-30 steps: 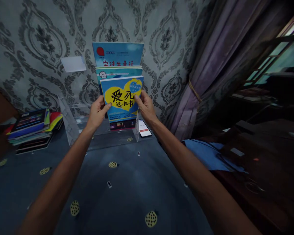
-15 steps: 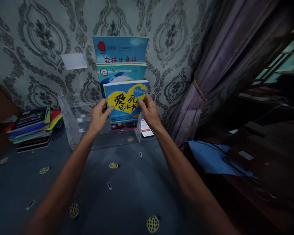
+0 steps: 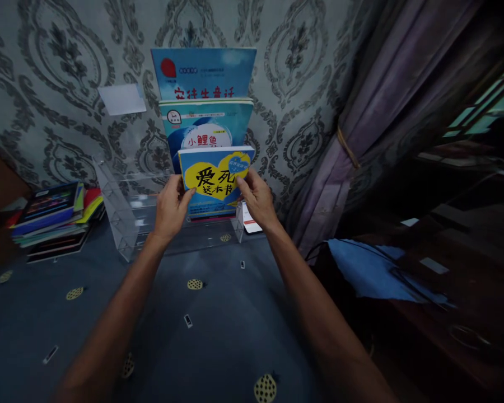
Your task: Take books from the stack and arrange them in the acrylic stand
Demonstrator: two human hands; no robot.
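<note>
A: In the head view, what have you got between your hands?
B: You have the yellow-heart book. Your left hand pinches its left edge, thumb on the cover, the other fingers mostly hidden; your right hand pinches the right edge the same way

A: And where does that book sit?
B: You hold it close to upright, at the right part of a clear stand on the dark blue, pineapple-patterned worktop. It covers the lower part of a teal book, and a taller blue book rises behind that one. You cannot tell from here whether its bottom edge rests on the stand

A: What else is near you?
B: Just beside the stand's right end you have a phone with a lit screen. A pile of books lies left of the stand, and a purple curtain hangs beyond your right hand, against the patterned wall
</note>
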